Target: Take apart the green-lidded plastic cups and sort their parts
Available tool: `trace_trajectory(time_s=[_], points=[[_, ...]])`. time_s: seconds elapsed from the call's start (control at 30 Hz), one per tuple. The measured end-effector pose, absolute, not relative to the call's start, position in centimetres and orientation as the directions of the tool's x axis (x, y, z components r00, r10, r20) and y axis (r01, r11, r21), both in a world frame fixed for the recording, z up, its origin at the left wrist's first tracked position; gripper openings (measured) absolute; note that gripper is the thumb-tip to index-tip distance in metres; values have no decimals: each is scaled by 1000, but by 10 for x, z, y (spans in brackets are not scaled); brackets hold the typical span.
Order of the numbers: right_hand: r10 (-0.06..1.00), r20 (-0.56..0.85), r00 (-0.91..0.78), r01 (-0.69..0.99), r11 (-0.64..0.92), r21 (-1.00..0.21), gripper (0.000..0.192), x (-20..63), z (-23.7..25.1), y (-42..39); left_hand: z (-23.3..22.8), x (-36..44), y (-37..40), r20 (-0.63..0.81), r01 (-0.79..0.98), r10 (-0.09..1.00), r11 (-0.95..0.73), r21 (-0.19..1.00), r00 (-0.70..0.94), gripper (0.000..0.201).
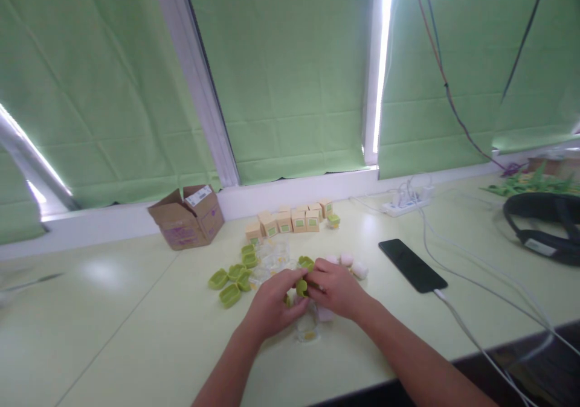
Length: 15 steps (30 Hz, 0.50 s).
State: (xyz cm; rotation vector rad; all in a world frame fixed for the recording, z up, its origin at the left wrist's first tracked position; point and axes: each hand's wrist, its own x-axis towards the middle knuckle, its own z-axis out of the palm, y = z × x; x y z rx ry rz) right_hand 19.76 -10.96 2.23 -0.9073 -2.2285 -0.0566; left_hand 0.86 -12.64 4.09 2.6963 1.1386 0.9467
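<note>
My left hand [273, 303] and my right hand [334, 287] meet over the pale table [136, 334], both pinching a small green plastic case [301, 287] between their fingertips. Several more green cases [230, 277] lie in a loose cluster to the left of my hands. Clear plastic wrappers [272, 256] are scattered behind them, and one wrapper [307, 330] lies under my wrists. White rounded pieces [353, 264] sit just right of my right hand. A row of small beige boxes [290, 220] with green labels stands further back.
An open brown cardboard box [188, 217] sits at the back left. A black phone [412, 265] on a white cable lies to the right. A white power strip [403, 205], black headphones [544, 226] and green blinds [281, 75] are behind.
</note>
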Motion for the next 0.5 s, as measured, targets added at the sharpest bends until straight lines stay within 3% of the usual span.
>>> trace_trajectory(time_s=[0.2,0.5], points=[[593,659,-464,617,749,-239,16,197,23,-109,38,9,-126,496,634,685,-712,302,534,45],[623,624,-472,589,749,-303,11,198,27,-110,36,7,-124,496,634,671,-723,273,551,45]])
